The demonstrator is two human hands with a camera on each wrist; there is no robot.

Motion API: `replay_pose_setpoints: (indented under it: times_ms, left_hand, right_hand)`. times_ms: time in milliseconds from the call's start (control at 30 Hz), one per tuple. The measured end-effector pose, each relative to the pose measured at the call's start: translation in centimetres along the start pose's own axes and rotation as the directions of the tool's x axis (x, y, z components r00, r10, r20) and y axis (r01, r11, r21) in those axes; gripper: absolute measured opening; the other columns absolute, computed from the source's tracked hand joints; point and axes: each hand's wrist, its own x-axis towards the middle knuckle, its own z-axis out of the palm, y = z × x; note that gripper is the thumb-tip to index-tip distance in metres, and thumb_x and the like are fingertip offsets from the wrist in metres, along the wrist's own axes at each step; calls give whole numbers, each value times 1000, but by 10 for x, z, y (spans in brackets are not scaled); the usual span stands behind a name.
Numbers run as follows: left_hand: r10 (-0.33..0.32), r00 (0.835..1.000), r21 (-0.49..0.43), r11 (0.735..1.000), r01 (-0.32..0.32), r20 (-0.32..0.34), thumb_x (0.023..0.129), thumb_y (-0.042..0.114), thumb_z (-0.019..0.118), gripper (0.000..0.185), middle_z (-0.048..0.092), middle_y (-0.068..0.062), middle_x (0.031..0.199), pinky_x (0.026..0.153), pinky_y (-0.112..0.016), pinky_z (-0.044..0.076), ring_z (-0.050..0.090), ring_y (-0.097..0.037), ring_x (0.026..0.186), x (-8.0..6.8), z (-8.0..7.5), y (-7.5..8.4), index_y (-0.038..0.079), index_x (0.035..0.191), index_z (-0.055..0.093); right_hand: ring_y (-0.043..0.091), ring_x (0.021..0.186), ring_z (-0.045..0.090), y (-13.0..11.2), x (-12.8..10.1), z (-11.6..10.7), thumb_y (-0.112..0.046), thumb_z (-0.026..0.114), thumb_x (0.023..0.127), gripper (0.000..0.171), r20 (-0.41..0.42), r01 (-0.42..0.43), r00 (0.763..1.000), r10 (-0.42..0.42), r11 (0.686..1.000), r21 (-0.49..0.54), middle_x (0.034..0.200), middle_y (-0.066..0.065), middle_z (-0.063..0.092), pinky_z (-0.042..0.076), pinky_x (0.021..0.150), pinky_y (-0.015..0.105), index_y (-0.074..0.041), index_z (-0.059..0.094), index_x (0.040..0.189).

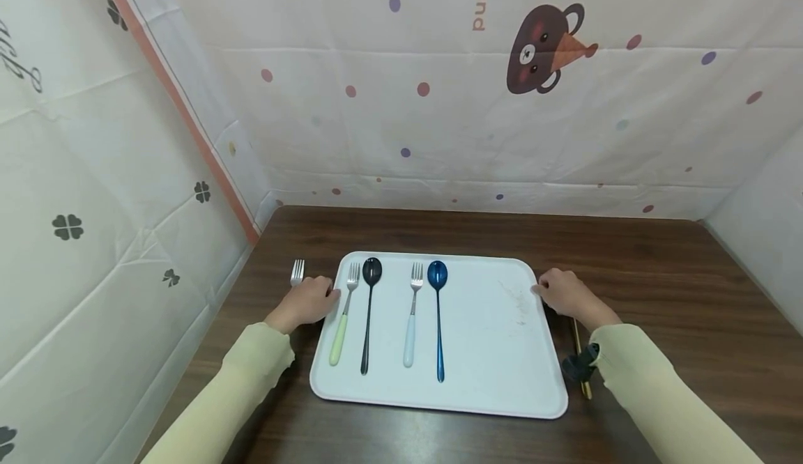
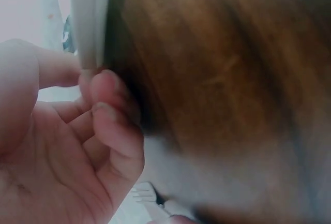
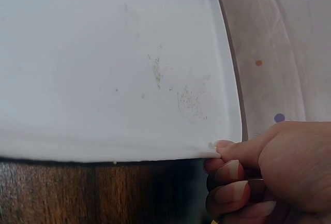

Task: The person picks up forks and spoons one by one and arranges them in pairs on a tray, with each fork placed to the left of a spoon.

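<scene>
Both hands hold a white tray (image 1: 483, 352) by its opposite sides. My left hand (image 1: 311, 302) pinches the left rim between thumb and fingers; the left wrist view shows the fingertips (image 2: 106, 92) curled under that edge. At the far right corner, the right hand (image 3: 295, 169) has its thumb on top of the rim and its fingers folded below. On the tray, from left to right, lie a green-handled fork (image 1: 339, 338), a black spoon (image 1: 372, 271), a light-blue-handled fork (image 1: 410, 338) and a blue spoon (image 1: 437, 274).
Left of the tray, another fork (image 1: 297, 271) lies on the brown wooden table (image 1: 677, 297), partly hidden by the left hand. A gold-coloured handle (image 1: 586, 389) lies under the right wrist. Patterned cloth (image 1: 351, 129) hangs behind and to the left.
</scene>
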Motion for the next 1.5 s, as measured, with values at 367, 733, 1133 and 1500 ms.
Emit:
replay_pose_setpoints:
  times_ms: [367, 733, 1133, 1500]
  left_hand:
    - [48, 993, 63, 997, -41, -109, 96, 26, 54, 26, 53, -6, 64, 52, -30, 39, 49, -18, 56, -13, -18, -9, 8, 80, 61]
    - [15, 992, 121, 993, 1, -125, 97, 25, 51, 25, 51, -4, 62, 46, -30, 37, 48, -16, 51, -23, -33, -31, 8, 79, 59]
    - [1, 997, 176, 984, 12, -76, 97, 30, 51, 30, 49, -3, 62, 49, -33, 34, 45, -17, 55, -34, -38, -57, 12, 73, 55]
    - [-45, 998, 207, 978, 35, 44, 91, 41, 59, 35, 54, -2, 65, 52, -32, 35, 49, -17, 59, -42, -36, -64, 13, 71, 58]
  right_hand:
    - [14, 50, 44, 4, 4, 0, -16, 49, 100, 33, 38, -7, 999, 6, 1000, 14, 55, 1, 47, 38, 52, 29, -6, 53, 69]
    - [14, 50, 45, 3, 3, 0, -15, 49, 99, 32, 42, 0, 999, -1, 1000, 17, 55, 0, 45, 38, 53, 29, -5, 53, 69]
    - [14, 49, 44, 3, 3, -1, -15, 49, 99, 33, 49, 1, 999, -2, 1000, 20, 55, 0, 44, 38, 53, 29, -5, 53, 68]
    - [14, 51, 45, 1, 3, 0, -15, 50, 99, 31, 50, -3, 999, 2, 1000, 18, 58, 1, 46, 38, 54, 30, -5, 54, 70]
